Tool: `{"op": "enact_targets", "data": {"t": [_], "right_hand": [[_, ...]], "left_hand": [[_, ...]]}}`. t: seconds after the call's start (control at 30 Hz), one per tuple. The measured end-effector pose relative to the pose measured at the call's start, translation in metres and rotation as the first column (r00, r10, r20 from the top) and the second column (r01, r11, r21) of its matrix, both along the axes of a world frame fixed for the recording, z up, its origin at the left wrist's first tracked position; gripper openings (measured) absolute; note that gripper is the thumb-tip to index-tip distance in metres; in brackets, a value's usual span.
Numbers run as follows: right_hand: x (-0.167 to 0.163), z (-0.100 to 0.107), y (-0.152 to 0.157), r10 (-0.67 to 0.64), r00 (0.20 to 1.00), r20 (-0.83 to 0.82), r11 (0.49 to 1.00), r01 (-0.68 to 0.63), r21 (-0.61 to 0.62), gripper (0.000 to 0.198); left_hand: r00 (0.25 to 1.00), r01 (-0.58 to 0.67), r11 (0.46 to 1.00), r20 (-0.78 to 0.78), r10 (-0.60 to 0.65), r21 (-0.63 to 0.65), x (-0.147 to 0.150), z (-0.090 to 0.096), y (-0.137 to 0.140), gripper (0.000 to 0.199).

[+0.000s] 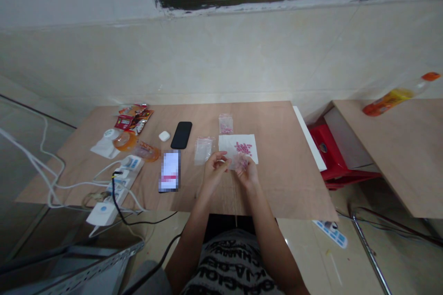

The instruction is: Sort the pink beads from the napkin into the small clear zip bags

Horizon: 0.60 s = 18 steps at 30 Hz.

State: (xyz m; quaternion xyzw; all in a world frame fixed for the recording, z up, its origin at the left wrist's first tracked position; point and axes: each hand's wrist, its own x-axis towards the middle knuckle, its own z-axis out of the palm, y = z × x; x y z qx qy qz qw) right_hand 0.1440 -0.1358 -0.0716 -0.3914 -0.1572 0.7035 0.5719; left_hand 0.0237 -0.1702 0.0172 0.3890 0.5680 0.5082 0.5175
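A small clear plastic bag point(238, 162) with pink bead-like pieces in it is held over the near edge of a white sheet of paper point(226, 142). My right hand point(249, 176) is closed around the bag's right side. At its left edge, my left hand point(215, 167) has curled fingers, with the thumb and a fingertip pinching the bag. Loose pink pieces point(243, 148) lie in a heap on the paper. Behind the paper rests a filled bag point(226, 124) of similar pink pieces. Flat clear bags point(204, 150) lie just left of the paper.
On the wooden table point(284, 184) lie a black phone point(182, 135), a lit phone point(169, 171), a white case point(164, 136), an orange bottle point(136, 146) and snack packets point(134, 119). A power strip point(116, 189) with cables occupies the left. Another bottle point(398, 97) lies on the right-hand table.
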Motion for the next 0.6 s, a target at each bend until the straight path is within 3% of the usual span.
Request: {"op": "enact_targets", "data": {"t": [0.23, 0.6], "right_hand": [[-0.008, -0.008, -0.003, 0.004, 0.985, -0.175, 0.995, -0.022, -0.101, 0.01], [-0.024, -0.014, -0.001, -0.01, 0.996, -0.085, 0.989, -0.003, -0.151, 0.014]], "left_hand": [[0.999, 0.025, 1.0, -0.029, -0.025, -0.004, -0.004, -0.005, 0.005, 0.04], [0.993, 0.036, 0.999, -0.116, -0.034, 0.016, -0.008, 0.003, 0.006, 0.039]]}}
